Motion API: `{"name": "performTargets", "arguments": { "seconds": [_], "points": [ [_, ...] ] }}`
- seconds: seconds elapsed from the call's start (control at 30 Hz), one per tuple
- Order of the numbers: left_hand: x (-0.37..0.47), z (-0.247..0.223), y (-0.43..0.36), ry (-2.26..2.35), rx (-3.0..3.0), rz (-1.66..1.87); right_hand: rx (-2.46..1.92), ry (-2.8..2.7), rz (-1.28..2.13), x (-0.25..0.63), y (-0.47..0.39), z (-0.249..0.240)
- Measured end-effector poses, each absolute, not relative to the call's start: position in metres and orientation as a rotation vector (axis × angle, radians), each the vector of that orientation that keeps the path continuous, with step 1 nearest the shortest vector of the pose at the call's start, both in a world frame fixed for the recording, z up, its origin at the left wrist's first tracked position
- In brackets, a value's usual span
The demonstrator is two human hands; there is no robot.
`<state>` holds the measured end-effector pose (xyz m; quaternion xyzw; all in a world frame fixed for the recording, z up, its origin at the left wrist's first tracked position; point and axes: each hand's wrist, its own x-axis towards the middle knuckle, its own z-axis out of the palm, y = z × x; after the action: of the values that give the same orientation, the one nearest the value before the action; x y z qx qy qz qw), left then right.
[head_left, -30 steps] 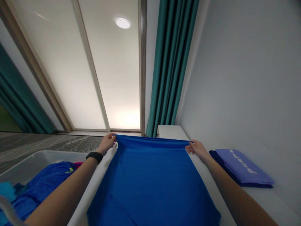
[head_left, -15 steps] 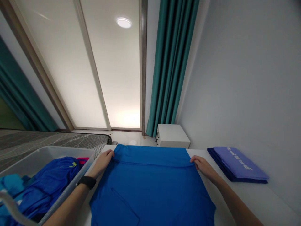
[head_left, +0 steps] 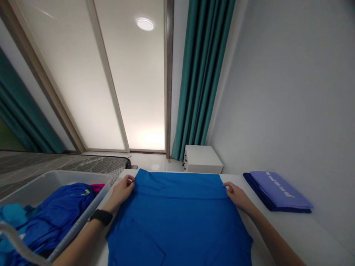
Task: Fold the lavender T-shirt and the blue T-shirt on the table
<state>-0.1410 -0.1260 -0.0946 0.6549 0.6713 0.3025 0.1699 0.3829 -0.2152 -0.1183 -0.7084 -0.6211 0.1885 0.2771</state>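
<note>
Your left hand [head_left: 121,191] and right hand [head_left: 237,195] each pinch one side edge of a blue garment [head_left: 179,225], spread on the white table [head_left: 299,231] before you. Left of it, a translucent bin [head_left: 65,178] holds crumpled clothes [head_left: 59,212]; to the right lies a folded purple-and-navy stack [head_left: 280,190].

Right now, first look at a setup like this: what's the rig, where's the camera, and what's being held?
There's no machine: these are a person's bare left hand and right hand, filmed by one head-worn camera looking forward and down. A blue garment lies spread on a white table. Each hand's fingers are at one side edge; how firmly they grip isn't clear. A folded purple-and-navy pile lies at right; a plastic bin holding clothes is at left.
</note>
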Motion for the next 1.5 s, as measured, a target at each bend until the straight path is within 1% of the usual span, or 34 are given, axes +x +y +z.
{"name": "performTargets", "arguments": {
  "seconds": [0.13, 0.27, 0.47, 0.53, 0.67, 0.77, 1.03, 1.33, 1.5],
  "points": [
    [-0.138, -0.097, -0.136, 1.917, 1.956, 0.829, -2.027, -1.724, 0.319, 0.373, -0.219, -0.124],
    [-0.139, -0.100, -0.137, 1.880, 1.982, 0.853, -2.043, -1.737, 0.190, 0.367, -0.222, -0.127],
    [-0.142, -0.100, -0.140, 1.881, 1.942, 1.005, -1.969, -1.730, 0.229, 0.373, -0.228, -0.127],
    [-0.140, -0.098, -0.142, 1.948, 1.972, 0.942, -1.968, -1.741, 0.235, 0.373, -0.231, -0.126],
    [-0.136, -0.094, -0.146, 2.073, 2.098, 0.680, -1.980, -1.826, 0.228, 0.370, -0.235, -0.123],
    [-0.136, -0.093, -0.146, 2.098, 2.127, 0.600, -1.982, -1.842, 0.215, 0.370, -0.238, -0.121],
    [-0.138, -0.095, -0.144, 2.098, 2.154, 0.553, -2.042, -1.861, 0.218, 0.373, -0.240, -0.121],
    [-0.137, -0.095, -0.145, 2.078, 2.128, 0.618, -1.953, -1.892, 0.140, 0.376, -0.243, -0.121],
    [-0.135, -0.092, -0.147, 2.075, 2.084, 0.647, -1.912, -1.894, 0.102, 0.350, -0.239, -0.110]
  ]
}}
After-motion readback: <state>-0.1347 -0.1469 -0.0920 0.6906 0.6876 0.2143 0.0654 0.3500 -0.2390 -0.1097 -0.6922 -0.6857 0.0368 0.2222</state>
